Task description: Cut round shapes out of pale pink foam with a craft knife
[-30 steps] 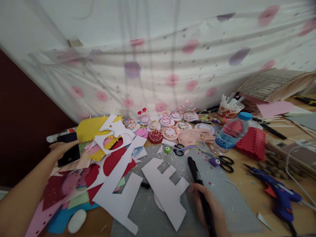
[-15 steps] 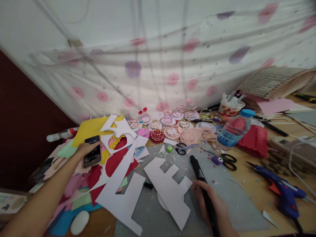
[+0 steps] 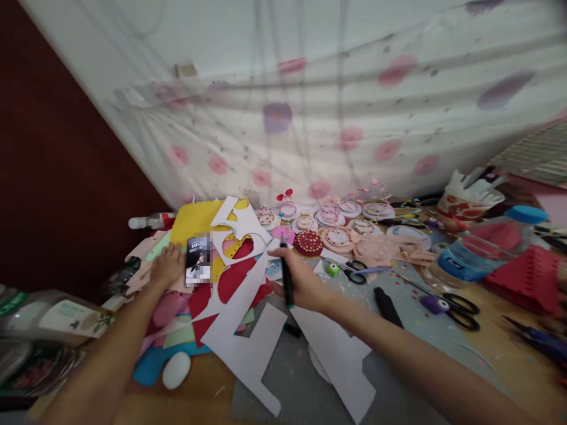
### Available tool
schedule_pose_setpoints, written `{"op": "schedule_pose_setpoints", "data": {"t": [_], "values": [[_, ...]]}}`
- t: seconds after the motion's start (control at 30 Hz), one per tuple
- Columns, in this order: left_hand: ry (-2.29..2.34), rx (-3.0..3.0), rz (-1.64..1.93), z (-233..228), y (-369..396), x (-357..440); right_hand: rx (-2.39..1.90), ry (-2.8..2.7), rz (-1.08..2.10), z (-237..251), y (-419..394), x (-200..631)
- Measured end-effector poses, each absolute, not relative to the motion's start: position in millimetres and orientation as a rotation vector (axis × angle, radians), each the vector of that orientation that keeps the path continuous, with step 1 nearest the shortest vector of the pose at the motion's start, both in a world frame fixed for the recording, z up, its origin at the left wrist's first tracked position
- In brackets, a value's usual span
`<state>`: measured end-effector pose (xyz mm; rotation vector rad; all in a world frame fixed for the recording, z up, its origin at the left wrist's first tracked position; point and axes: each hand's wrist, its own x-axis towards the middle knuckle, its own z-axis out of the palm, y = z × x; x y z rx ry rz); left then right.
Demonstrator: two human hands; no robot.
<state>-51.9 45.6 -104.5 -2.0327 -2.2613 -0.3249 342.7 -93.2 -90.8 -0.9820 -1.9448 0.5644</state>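
Head view: your right hand point(image 3: 305, 283) has its grip clamped on a black pen-like tool point(image 3: 288, 286), near the white paper cutouts point(image 3: 266, 348). Your left hand point(image 3: 166, 267) shows its grip apart, holding nothing, just beside the lit phone point(image 3: 194, 262) on the paper pile point(image 3: 234, 282).

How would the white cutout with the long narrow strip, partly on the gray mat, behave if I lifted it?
The white cutout looks thin, so it's probably light. Its narrow strip might flex if you lift the wide end. Lying flat, it's unlikely to roll.
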Motion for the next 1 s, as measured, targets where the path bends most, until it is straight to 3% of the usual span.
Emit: {"op": "schedule_pose_setpoints", "data": {"t": [0.23,0.43,1.0], "values": [[-2.254,-1.924,-0.296,-137.4,34.0,-51.8,-0.978,-2.027,0.669,-106.0,1.7,228.0],[-2.228,-1.897,-0.284,-144.1,33.5,-53.7,-1.231,-1.94,0.688,-132.3,22.9,155.6],[-2.191,-1.889,-0.275,-146.7,32.2,-52.3,-1.394,-1.868,0.767,-148.9,16.6,131.4]]}}
